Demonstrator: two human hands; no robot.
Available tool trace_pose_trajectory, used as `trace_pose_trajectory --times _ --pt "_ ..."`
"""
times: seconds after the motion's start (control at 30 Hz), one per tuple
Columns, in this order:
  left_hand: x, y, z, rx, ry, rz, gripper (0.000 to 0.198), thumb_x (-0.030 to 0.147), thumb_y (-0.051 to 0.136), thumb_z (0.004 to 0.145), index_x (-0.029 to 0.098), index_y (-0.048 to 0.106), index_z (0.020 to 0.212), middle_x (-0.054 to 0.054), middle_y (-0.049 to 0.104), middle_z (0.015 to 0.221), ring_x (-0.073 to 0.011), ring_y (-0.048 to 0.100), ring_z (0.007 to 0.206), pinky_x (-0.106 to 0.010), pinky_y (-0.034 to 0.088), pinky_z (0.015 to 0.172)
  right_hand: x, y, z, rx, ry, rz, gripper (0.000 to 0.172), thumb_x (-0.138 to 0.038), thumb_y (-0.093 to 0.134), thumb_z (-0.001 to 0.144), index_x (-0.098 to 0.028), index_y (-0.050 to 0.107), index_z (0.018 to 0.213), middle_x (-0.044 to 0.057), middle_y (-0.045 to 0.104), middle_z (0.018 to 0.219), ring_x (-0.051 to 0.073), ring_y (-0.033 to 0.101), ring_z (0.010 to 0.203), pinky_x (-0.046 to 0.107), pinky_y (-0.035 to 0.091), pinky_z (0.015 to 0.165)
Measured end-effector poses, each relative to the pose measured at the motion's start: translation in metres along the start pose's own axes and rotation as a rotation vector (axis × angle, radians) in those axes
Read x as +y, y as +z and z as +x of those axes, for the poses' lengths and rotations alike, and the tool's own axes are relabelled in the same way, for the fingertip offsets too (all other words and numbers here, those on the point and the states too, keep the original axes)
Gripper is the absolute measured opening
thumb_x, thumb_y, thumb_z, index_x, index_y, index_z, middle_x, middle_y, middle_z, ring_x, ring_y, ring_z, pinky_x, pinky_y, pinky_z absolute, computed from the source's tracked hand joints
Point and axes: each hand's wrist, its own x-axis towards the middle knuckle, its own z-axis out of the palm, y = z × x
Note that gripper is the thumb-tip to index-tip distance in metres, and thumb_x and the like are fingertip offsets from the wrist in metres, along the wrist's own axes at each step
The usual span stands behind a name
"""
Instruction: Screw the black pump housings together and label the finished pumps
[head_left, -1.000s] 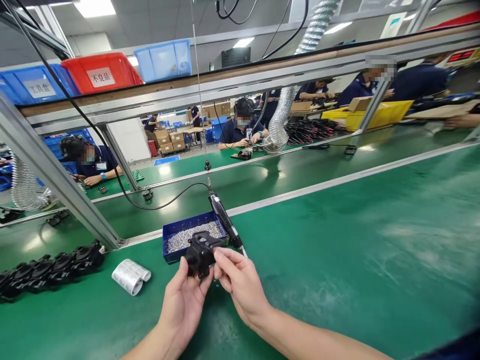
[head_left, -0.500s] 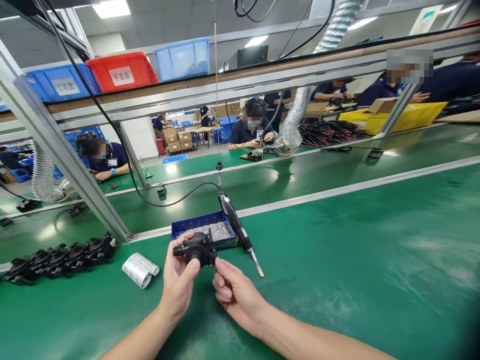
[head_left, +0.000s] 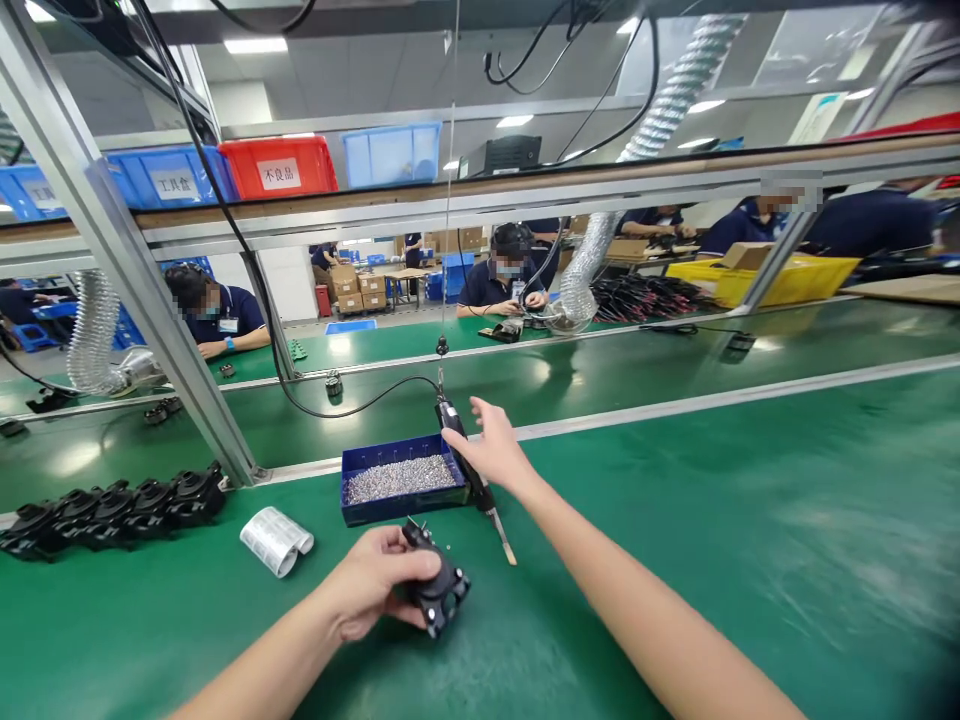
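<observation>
My left hand [head_left: 379,580] is closed around a black plastic housing [head_left: 439,590], held tilted just above the green bench. Small shiny screws show on the part. Beside the hanging black electric screwdriver [head_left: 478,483], my right hand [head_left: 491,447] is open, thumb and fingers spread about its upper body; whether they touch it I cannot tell. The screwdriver's long bit points down toward the bench. A blue tray [head_left: 405,512] of small silver screws stands just left of the screwdriver, beyond the housing.
Several black housings [head_left: 112,515] line the bench at left, near a curled sheet of labels [head_left: 276,540]. A metal post [head_left: 161,290] rises at left. Overhead, a shelf carries blue bins and a red bin [head_left: 279,168]. Co-workers sit across the conveyor [head_left: 397,385].
My right hand has left the housing and moved up to the screwdriver, opening. My left hand has lowered the housing toward me and turned it. The view has shifted slightly.
</observation>
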Motion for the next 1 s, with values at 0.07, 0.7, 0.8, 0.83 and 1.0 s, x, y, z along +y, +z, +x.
trace_pose_trajectory --times 0.07,0.7,0.8,0.83,1.0 --pt "-0.011 -0.001 0.006 -0.043 -0.054 0.013 0.059 0.041 0.098 0.051 0.013 0.064 0.090 -0.014 0.075 0.090 -0.0219 0.072 0.069 -0.029 0.062 0.046 0.009 -0.002 0.025 -0.110 0.049 -0.033 0.047 -0.048 0.088 0.062 -0.015 0.070 0.090 0.009 0.069 0.090 0.027 0.063 0.086 0.035 0.049 0.073" --pt "-0.030 -0.001 0.016 -0.126 -0.069 -0.108 0.063 0.038 0.100 0.049 0.012 0.062 0.092 -0.013 0.074 0.085 -0.0206 0.071 0.065 -0.030 0.064 0.045 -0.100 0.027 -0.057 -0.458 -0.258 0.742 0.030 -0.034 0.083 0.085 -0.021 0.057 0.091 -0.003 0.062 0.066 0.015 0.063 0.050 0.026 0.051 0.049" --pt "-0.028 -0.003 0.016 -0.139 -0.083 -0.107 0.061 0.036 0.099 0.051 0.011 0.062 0.093 -0.011 0.073 0.083 -0.0201 0.071 0.065 -0.030 0.065 0.047 -0.096 0.032 -0.060 -0.488 -0.227 0.754 0.031 -0.035 0.085 0.084 -0.020 0.059 0.093 -0.003 0.064 0.066 0.015 0.064 0.049 0.024 0.050 0.047" --pt "-0.028 -0.003 0.016 -0.141 -0.087 -0.106 0.060 0.035 0.099 0.052 0.011 0.062 0.093 -0.011 0.073 0.084 -0.0203 0.071 0.066 -0.030 0.065 0.047 -0.094 0.033 -0.060 -0.491 -0.222 0.747 0.031 -0.035 0.085 0.084 -0.020 0.059 0.092 -0.003 0.065 0.066 0.014 0.064 0.049 0.024 0.050 0.047" --pt "-0.025 -0.004 0.015 -0.151 -0.107 -0.136 0.062 0.033 0.100 0.050 0.011 0.063 0.095 -0.013 0.075 0.086 -0.0222 0.073 0.067 -0.034 0.066 0.049 -0.089 0.036 -0.060 -0.513 -0.233 0.735 0.034 -0.037 0.088 0.082 -0.020 0.059 0.088 -0.002 0.064 0.069 0.012 0.061 0.048 0.024 0.050 0.047"
